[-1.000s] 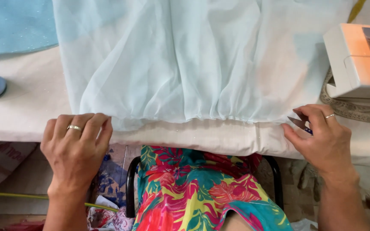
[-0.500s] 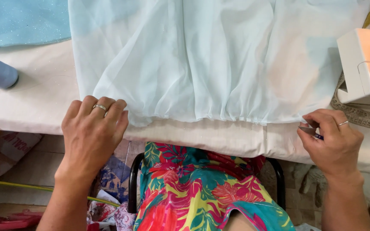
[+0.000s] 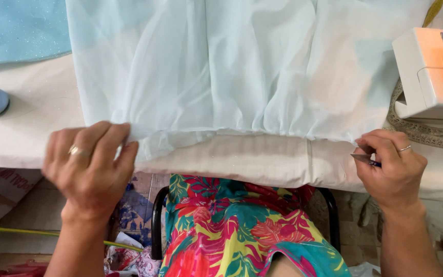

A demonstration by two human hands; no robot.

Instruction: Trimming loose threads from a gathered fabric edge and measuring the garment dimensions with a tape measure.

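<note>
at six o'clock on the desk (image 3: 37, 107), my left hand (image 3: 91, 164) pinches soft, light, slippery blue fabric (image 3: 232, 77) at its hem; my right hand (image 3: 390, 166) is closed on a small tool (image 3: 362, 159).

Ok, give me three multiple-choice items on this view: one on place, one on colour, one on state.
1. Where is the left hand?
A. at the left corner of the sheer pale-blue fabric
B. on the white box-shaped machine
C. on the chair

2. What colour is the table covering?
A. red
B. white
C. black

3. What is the right hand doing?
A. lying flat and open
B. pinching a small dark metal tool
C. raised off the table

Answers: 1 A, its fingers pinch that corner; 2 B, white cloth shows below the gathered hem; 3 B, the tool's tip pokes out from its fingers.
</note>
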